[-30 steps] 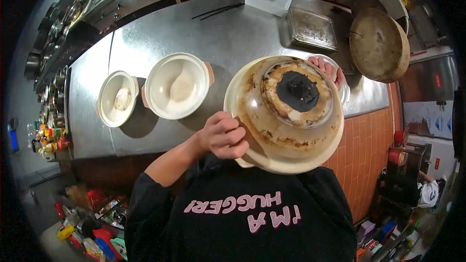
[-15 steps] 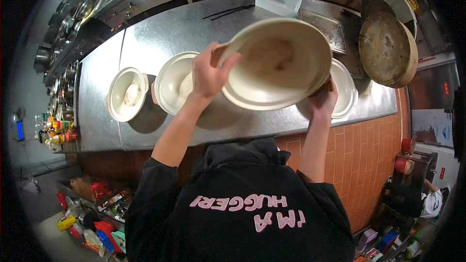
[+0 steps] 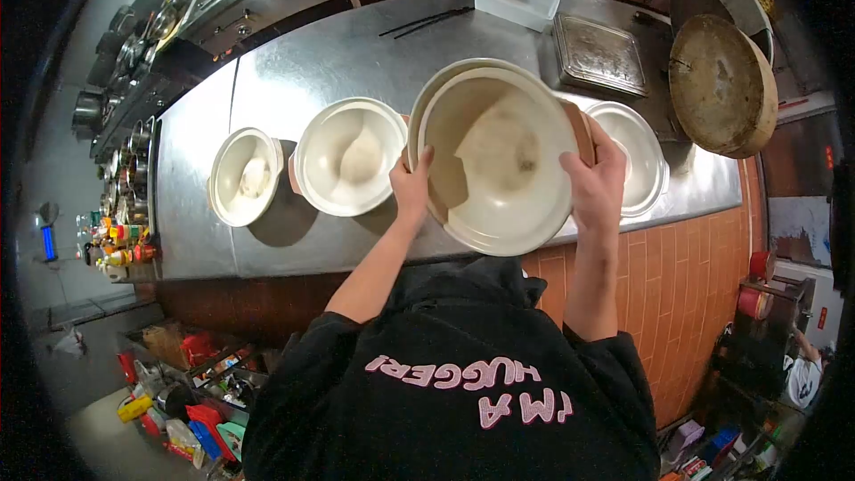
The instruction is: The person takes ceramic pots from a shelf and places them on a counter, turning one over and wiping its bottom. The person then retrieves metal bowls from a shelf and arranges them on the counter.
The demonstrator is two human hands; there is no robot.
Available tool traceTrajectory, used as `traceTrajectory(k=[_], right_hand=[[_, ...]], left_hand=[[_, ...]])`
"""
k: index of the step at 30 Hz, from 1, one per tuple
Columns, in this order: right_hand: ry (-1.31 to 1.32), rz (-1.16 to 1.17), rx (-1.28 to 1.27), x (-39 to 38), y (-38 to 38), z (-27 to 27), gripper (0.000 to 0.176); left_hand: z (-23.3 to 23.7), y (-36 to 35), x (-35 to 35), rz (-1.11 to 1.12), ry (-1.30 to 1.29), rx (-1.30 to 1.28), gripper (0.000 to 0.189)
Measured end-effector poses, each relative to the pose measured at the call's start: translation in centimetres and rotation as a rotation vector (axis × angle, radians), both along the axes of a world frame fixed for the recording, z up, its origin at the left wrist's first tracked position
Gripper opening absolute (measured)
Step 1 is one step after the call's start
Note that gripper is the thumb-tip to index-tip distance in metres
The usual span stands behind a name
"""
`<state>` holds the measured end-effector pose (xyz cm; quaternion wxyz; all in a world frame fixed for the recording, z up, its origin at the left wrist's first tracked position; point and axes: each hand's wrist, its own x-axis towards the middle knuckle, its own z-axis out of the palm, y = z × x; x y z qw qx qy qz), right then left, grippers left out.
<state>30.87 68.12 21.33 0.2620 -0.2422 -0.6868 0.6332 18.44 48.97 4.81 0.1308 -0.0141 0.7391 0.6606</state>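
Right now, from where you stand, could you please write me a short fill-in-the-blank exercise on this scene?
The left hand and the right hand grip ____ sides of the large bowl.
To its left, ____ pale bowls stand on the metal table.
The dark sticks lie to the ____ of the white plastic box.
The lettering on the person's black top is ____.
Missing words: opposite; two; left; pink.

- Large round pot: cream inside, a brown-grey smudge right of its middle, tan handle at the right
- Held up just right of the frame's centre, its open mouth facing the camera
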Motion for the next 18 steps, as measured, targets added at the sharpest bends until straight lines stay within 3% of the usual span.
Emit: traceTrajectory(k=[2, 5, 6, 7, 13, 18], right_hand=[[0.057, 0.05, 0.164, -0.5, -2.7, 1.8, 0.056], [0.14, 0.329, 0.626, -0.2, -5.7, 3.8, 0.06], [0.187, 0.359, 0.678, -0.1, -7.1, 4.0, 0.059], [0.242, 0.41, 0.792, -0.1, -8.0, 3.9, 0.042], [0.467, 0.654, 1.021, 0.5, -10.1, 2.6, 0.034], [0.61, 0.508, 1.102, 0.4, -11.2, 2.1, 0.028]], left_hand=[[-3.5, 0.6, -0.3, 0.022, -0.025, 0.039, 0.043], [-5.5, 2.6, 0.0, 0.02, -0.059, 0.098, 0.047], [-5.3, 3.3, 0.1, -0.009, -0.074, 0.157, 0.048], [-5.1, 3.7, 0.0, -0.033, -0.094, 0.218, 0.048], [-1.1, -0.5, -4.0, -0.186, -0.225, 0.508, 0.053], [1.7, -0.9, -7.4, -0.299, -0.247, 0.592, 0.058]])
